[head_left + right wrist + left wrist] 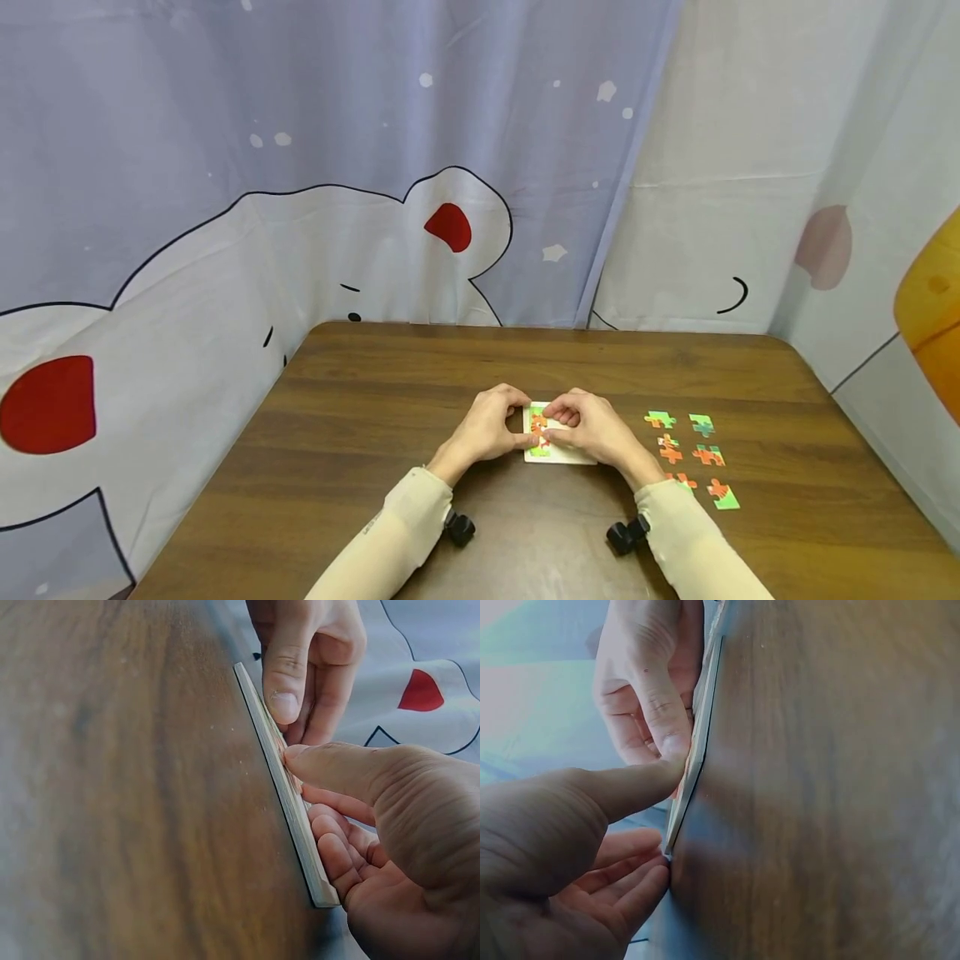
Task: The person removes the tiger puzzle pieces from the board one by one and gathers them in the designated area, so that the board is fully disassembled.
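A small pale puzzle board lies on the table in front of me, its thin edge facing the right wrist camera. Green and orange puzzle pieces fill its left part. My left hand holds the board's left side, the thumb reaching over onto the pieces and the other fingers at the rim. From the right, my right hand comes over the board and pinches at a puzzle piece with thumb and index finger, the other fingers curled. Both thumbs come close together on the pieces; the pinched piece is mostly hidden.
Several loose puzzle pieces lie in two columns right of the board, one partly behind my right forearm. The brown wooden table meets a printed curtain at its far edge. A small black camera is strapped to each wrist.
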`<state>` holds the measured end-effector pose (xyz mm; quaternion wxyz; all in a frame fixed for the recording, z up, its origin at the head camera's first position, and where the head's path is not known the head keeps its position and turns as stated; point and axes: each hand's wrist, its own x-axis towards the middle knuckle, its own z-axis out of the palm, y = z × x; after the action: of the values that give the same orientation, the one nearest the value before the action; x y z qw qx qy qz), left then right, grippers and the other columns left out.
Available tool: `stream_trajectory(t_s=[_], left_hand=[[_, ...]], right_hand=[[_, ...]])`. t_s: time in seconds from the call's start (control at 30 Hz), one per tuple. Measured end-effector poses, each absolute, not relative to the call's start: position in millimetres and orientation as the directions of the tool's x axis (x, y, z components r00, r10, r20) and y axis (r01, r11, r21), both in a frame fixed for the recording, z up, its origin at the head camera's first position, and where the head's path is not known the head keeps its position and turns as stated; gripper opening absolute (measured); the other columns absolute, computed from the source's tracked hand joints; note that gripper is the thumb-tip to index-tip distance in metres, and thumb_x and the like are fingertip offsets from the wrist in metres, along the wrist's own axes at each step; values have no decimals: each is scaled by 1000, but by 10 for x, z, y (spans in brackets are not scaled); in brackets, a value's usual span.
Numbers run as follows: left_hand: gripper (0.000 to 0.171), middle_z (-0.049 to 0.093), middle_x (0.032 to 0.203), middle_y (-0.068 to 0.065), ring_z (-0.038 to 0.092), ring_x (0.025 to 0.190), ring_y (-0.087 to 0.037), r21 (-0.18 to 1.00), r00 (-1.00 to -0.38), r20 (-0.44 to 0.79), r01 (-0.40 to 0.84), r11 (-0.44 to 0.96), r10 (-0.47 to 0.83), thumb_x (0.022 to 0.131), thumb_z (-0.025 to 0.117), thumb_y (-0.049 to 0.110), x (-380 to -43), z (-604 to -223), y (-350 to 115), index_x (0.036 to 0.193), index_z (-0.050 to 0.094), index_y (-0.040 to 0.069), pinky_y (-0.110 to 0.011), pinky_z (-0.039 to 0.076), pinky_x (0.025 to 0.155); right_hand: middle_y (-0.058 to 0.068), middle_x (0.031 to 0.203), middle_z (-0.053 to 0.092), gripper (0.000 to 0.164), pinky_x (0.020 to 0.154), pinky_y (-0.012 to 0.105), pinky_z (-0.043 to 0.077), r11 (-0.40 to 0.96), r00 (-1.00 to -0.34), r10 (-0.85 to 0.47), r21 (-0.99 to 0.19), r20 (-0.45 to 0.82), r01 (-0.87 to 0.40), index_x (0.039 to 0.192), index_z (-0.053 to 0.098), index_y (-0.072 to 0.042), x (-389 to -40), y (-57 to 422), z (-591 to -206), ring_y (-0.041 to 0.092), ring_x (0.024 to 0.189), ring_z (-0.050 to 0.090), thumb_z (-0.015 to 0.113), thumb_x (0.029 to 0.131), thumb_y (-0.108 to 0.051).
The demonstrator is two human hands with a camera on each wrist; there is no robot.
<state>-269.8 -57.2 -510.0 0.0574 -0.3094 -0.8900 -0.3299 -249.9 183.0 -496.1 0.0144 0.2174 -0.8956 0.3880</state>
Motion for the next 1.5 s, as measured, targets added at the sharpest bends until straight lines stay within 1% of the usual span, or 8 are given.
stream_trajectory(t_s=[0.23, 0.47, 0.6, 0.77, 0.83, 1.0, 1.23, 1.5], left_hand=[[74, 73, 133, -3, 69, 125, -24, 533, -807, 297, 583, 613, 510, 75, 105, 48, -2876, -5445, -559, 130, 79, 6, -38, 56, 109], [73, 73, 133, -2, 69, 122, -21, 538, -812, 291, 576, 615, 507, 74, 106, 45, -2857, -5447, -547, 129, 80, 6, -36, 57, 107], [74, 72, 133, -5, 69, 122, -24, 544, -825, 277, 558, 627, 493, 72, 108, 42, -2813, -5395, -527, 129, 80, 5, -37, 56, 108], [75, 73, 132, -6, 70, 116, -22, 507, -808, 301, 586, 632, 507, 72, 107, 44, -2826, -5370, -543, 129, 79, 4, -35, 58, 102], [75, 73, 131, -4, 69, 114, -20, 522, -813, 305, 579, 626, 497, 71, 108, 43, -2899, -5439, -555, 128, 79, 5, -33, 58, 100], [72, 72, 130, -3, 69, 116, -19, 525, -814, 317, 578, 625, 487, 72, 108, 42, -2904, -5437, -557, 127, 79, 5, -32, 57, 102], [67, 72, 129, -12, 70, 118, -30, 551, -820, 270, 562, 617, 505, 76, 106, 33, -2635, -5005, -547, 126, 78, -2, -40, 58, 104], [72, 72, 131, -4, 70, 119, -22, 540, -822, 288, 564, 626, 492, 73, 106, 46, -2859, -5382, -552, 128, 79, 7, -37, 58, 105]], right_hand=[[2, 97, 68, 23, 79, 25, 53, 604, -907, -384, -695, 175, -390, 106, 82, -8, -2485, 1799, -4964, 15, 88, 63, 95, 89, -13], [4, 97, 64, 23, 79, 25, 49, 597, -905, -393, -704, 163, -386, 107, 78, -6, -2471, 1807, -4996, 17, 90, 60, 92, 90, -12], [4, 97, 63, 23, 79, 25, 48, 591, -903, -397, -706, 165, -389, 107, 76, -6, -2471, 1805, -5001, 17, 89, 58, 92, 90, -10], [1, 95, 64, 13, 77, 25, 48, 574, -890, -428, -713, 159, -403, 102, 77, -9, -2480, 1775, -5001, 14, 85, 58, 87, 93, -8], [0, 95, 65, 11, 76, 25, 49, 568, -885, -435, -713, 165, -411, 101, 77, -10, -2487, 1766, -4997, 13, 85, 58, 85, 94, -8], [2, 95, 65, 22, 78, 26, 50, 596, -896, -395, -687, 202, -417, 105, 76, -9, -2498, 1794, -4980, 16, 87, 60, 93, 90, -12], [2, 95, 68, 27, 77, 25, 53, 611, -891, -400, -663, 214, -433, 104, 80, -10, -2508, 1842, -4964, 16, 87, 64, 98, 86, -17], [2, 94, 69, 32, 77, 25, 54, 603, -896, -403, -682, 188, -414, 105, 80, -8, -2518, 1830, -4953, 17, 86, 64, 101, 83, -19]])
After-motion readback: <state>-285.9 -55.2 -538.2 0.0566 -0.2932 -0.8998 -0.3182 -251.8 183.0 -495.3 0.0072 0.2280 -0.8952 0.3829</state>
